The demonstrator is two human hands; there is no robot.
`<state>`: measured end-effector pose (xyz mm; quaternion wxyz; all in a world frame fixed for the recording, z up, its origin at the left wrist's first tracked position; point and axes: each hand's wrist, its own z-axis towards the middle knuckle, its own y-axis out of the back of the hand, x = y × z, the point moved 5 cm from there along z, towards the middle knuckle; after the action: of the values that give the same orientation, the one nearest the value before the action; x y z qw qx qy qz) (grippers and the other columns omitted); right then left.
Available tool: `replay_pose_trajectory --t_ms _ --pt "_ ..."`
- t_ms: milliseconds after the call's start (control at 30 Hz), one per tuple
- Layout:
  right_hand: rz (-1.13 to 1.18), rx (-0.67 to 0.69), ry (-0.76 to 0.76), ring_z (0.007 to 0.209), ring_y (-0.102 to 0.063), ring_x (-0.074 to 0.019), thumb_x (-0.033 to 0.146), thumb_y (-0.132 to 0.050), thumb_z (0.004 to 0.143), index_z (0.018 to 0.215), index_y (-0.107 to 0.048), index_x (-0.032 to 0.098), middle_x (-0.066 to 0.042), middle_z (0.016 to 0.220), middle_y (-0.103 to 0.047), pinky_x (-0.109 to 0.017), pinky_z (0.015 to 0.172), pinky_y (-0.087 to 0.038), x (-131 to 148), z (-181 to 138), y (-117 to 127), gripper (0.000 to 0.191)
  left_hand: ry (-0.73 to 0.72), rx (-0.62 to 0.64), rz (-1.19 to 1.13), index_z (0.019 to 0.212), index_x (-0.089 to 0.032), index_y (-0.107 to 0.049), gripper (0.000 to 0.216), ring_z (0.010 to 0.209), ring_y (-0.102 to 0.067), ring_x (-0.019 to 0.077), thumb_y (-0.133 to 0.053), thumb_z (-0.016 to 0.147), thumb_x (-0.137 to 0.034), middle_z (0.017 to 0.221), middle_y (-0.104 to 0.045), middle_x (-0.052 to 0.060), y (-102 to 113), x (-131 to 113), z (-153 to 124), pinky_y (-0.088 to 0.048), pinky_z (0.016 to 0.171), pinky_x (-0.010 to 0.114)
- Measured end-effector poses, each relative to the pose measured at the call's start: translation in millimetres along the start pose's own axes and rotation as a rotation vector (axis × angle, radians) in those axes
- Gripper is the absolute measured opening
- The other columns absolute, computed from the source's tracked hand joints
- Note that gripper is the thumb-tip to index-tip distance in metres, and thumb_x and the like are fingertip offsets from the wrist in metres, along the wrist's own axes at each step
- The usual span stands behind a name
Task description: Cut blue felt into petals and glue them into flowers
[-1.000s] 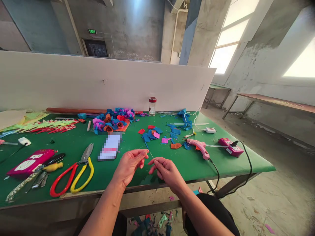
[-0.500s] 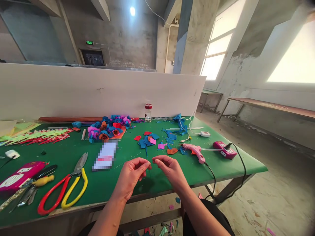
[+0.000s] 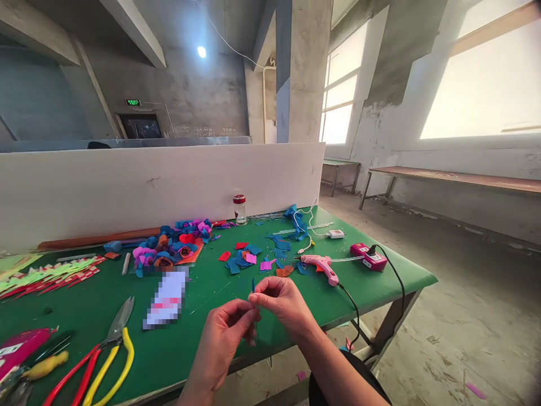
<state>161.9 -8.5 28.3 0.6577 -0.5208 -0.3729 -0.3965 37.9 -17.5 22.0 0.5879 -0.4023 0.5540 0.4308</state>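
Over the front of the green table, my left hand [image 3: 226,335] is closed in a pinch around a thin wire stem. Just above and to its right, my right hand [image 3: 283,304] pinches the same piece near its top, fingertips almost touching the left ones. A narrow tip of rolled blue paper [image 3: 253,285] sticks up from between the fingers. Behind the hands lie loose petal-shaped pieces of blue paper [image 3: 232,265], with red, pink and brown ones among them. A pink hot glue gun [image 3: 321,265] rests to the right of them.
Finished paper flowers [image 3: 164,256] lie back left, near a lidded glass jar [image 3: 240,211]. Red-and-yellow-handled shears [image 3: 114,338] and a blurred-out rectangle [image 3: 167,299] are at left. A magenta power strip [image 3: 368,257] with a black cable [image 3: 399,282] sits near the right edge.
My right hand has come in to the left and now pinches the blue-tipped stem beside my left hand. The camera view has turned to the right and tilted up.
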Motion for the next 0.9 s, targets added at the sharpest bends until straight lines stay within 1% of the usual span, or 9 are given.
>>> replay_pose_trajectory --t_ms 167,267,333,467,567,667,767,833,900 --pt "-0.043 -0.029 0.025 0.054 -0.051 -0.0104 0.039 -0.085 0.056 0.063 -0.065 0.015 0.001 0.057 -0.061 -0.024 0.055 -0.04 2.3 -4.5 2.8 0.032 0.033 0.066 -0.108 0.076 -0.016 -0.07 0.027 0.054 -0.043 0.0084 -0.074 0.072 -0.042 0.064 -0.053 -0.001 -2.5 7.6 -0.4 -0.043 0.046 0.02" --pt "-0.07 -0.018 0.041 0.056 -0.051 -0.0111 0.042 -0.082 0.061 0.065 -0.066 0.015 0.0 0.059 -0.062 -0.024 0.057 -0.04 1.1 -6.8 4.5 0.031 0.049 0.112 -0.172 0.075 -0.016 -0.068 0.028 0.049 -0.04 0.0069 -0.074 0.072 -0.043 0.061 -0.05 -0.002 -5.6 14.3 -0.5 -0.041 0.041 0.019" --pt "-0.084 -0.018 0.047 0.057 -0.051 -0.0114 0.044 -0.081 0.063 0.066 -0.067 0.015 0.0 0.06 -0.063 -0.025 0.058 -0.04 -0.1 -8.3 5.3 0.032 0.06 0.118 -0.204 0.075 -0.016 -0.067 0.028 0.046 -0.04 0.0064 -0.075 0.071 -0.043 0.058 -0.048 -0.004 -8.0 17.9 -0.3 -0.039 0.037 0.018" --pt "-0.092 -0.037 0.069 0.059 -0.051 -0.0123 0.047 -0.079 0.064 0.065 -0.068 0.015 -0.002 0.063 -0.064 -0.025 0.059 -0.039 0.3 -12.4 6.4 0.033 0.063 0.091 -0.224 0.072 -0.016 -0.066 0.03 0.044 -0.042 0.0067 -0.078 0.068 -0.043 0.056 -0.048 -0.004 -13.4 19.6 -0.6 -0.038 0.035 0.018" --pt "-0.134 -0.034 0.085 0.065 -0.053 -0.0145 0.05 -0.075 0.068 0.069 -0.072 0.016 -0.003 0.067 -0.066 -0.027 0.064 -0.041 3.6 -15.9 9.7 0.035 0.037 0.057 -0.202 0.071 -0.016 -0.067 0.031 0.043 -0.042 0.007 -0.079 0.066 -0.044 0.055 -0.048 -0.004 -14.8 18.3 -0.9 -0.038 0.035 0.018" --pt "-0.222 0.019 0.05 0.073 -0.054 -0.0159 0.056 -0.07 0.072 0.072 -0.074 0.017 -0.005 0.079 -0.068 -0.029 0.073 -0.042 5.4 -17.0 16.4 0.04 0.035 0.022 -0.173 0.072 -0.016 -0.069 0.032 0.043 -0.042 0.0074 -0.079 0.064 -0.045 0.053 -0.049 -0.004 -12.6 20.2 -0.1 -0.038 0.035 0.019" --pt "-0.205 0.005 -0.004 0.072 -0.052 -0.0143 0.065 -0.061 0.076 0.083 -0.076 0.016 -0.007 0.087 -0.069 -0.029 0.074 -0.041 3.4 -14.6 27.8 0.051 0.038 0.012 -0.155 0.074 -0.016 -0.07 0.031 0.044 -0.042 0.0074 -0.079 0.064 -0.044 0.054 -0.049 -0.004 -11.2 23.4 1.7 -0.039 0.035 0.018" --pt "-0.146 -0.007 -0.029 0.069 -0.05 -0.0129 0.068 -0.058 0.077 0.089 -0.075 0.015 -0.007 0.085 -0.069 -0.028 0.072 -0.041 -0.5 -12.2 32.2 0.056 0.038 0.009 -0.16 0.073 -0.016 -0.07 0.03 0.045 -0.042 0.0072 -0.08 0.064 -0.043 0.055 -0.05 -0.003 -11.8 24.9 2.8 -0.039 0.035 0.018" --pt "-0.13 0.003 -0.021 0.067 -0.049 -0.0119 0.063 -0.064 0.076 0.085 -0.075 0.015 -0.006 0.08 -0.067 -0.027 0.07 -0.04 -4.1 -10.3 31.9 0.051 0.045 0.009 -0.164 0.073 -0.016 -0.07 0.029 0.045 -0.041 0.0068 -0.08 0.064 -0.041 0.056 -0.05 -0.003 -13.5 26.2 3.5 -0.039 0.035 0.018"
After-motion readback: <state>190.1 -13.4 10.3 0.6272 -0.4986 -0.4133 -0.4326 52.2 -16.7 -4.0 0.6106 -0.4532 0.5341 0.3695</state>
